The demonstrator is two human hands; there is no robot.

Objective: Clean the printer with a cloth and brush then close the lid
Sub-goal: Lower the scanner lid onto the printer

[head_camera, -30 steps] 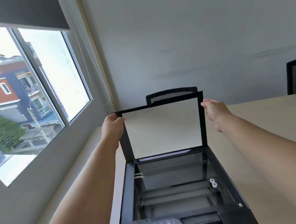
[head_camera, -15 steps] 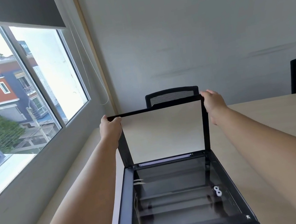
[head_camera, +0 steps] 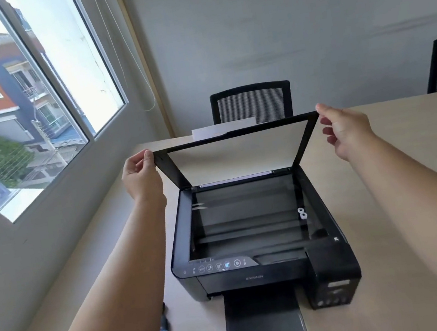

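We have the scanner lid (head_camera: 240, 154) mid-frame, tilted half open over the printer (head_camera: 258, 244), hinge along its far edge, left hand (head_camera: 141, 174) and right hand (head_camera: 344, 128) fingers pinched on its two free upper corners, equally near, glass bed straight below.

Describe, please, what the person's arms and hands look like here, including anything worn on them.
Both arms are bare as far up as the view shows, with no sleeves in sight. The left hand and right hand wear no gloves, and no rings, watch or bracelets show on either.
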